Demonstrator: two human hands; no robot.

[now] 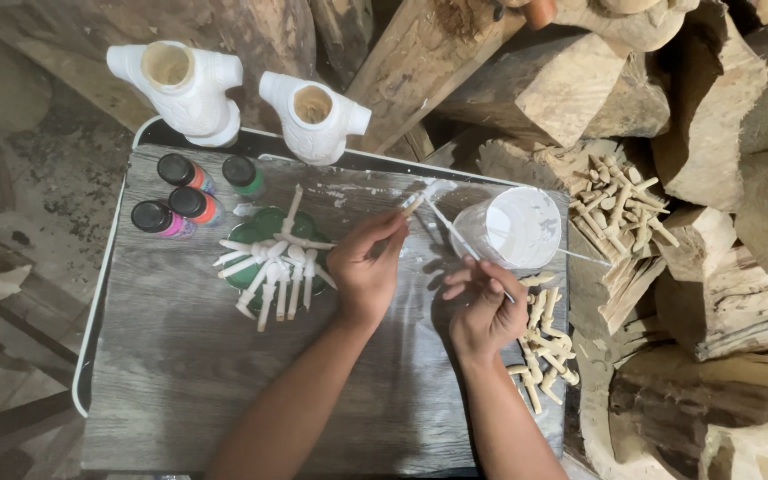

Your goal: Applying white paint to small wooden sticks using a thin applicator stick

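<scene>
The small wooden peg (412,205), light, stiff and likely slick with wet white paint, sits pinched at its bare end in the left hand (366,267) above the desk (180,373), while the right hand (484,307) clamps a thin brush (455,236).

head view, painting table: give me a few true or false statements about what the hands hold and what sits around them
1. The left hand holds a small wooden peg partly coated white. True.
2. The right hand holds a thin paintbrush. True.
3. The clear plastic cup of white paint stands left of the four black-capped paint bottles. False: it stands to their right, near the right hand.
4. The white-painted pegs lie on a green plate. True.
5. Three white-painted carved wooden torsos stand at the table's far edge. False: there are two.
6. The unpainted wooden pegs lie beside the left hand. False: they lie beside the right hand.
</scene>
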